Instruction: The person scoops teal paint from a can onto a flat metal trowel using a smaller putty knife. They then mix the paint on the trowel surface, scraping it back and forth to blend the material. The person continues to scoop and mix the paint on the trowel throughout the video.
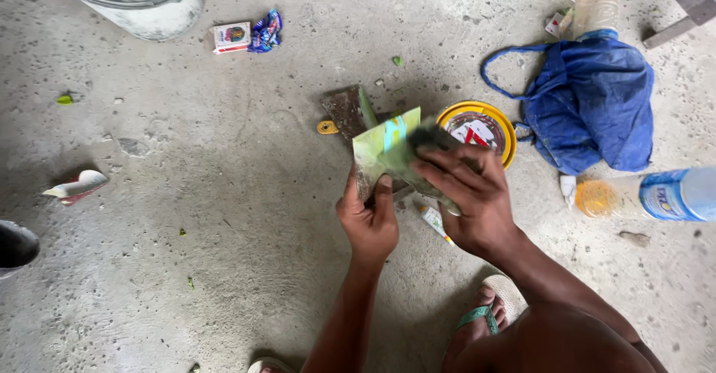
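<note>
My left hand (368, 222) pinches the lower edge of a pale green leaf piece (380, 157) that has a light blue band across it. My right hand (466, 190) presses down on the right side of the same leaf, fingers spread over a dark object whose kind I cannot tell. Both hands work just above a concrete floor (224, 194). A dark flat board (344, 112) lies under and behind the leaf. A small tube (432, 220) lies on the floor below my right hand.
A yellow round tin lid (488, 119) sits right of the leaf. A blue cloth bag (589, 101) and two plastic bottles (656, 194) (597, 4) lie at right. A white bucket (145, 0), small packets (242, 36) and a scrap of paper (74, 188) lie left. My sandalled foot (485, 317) is below.
</note>
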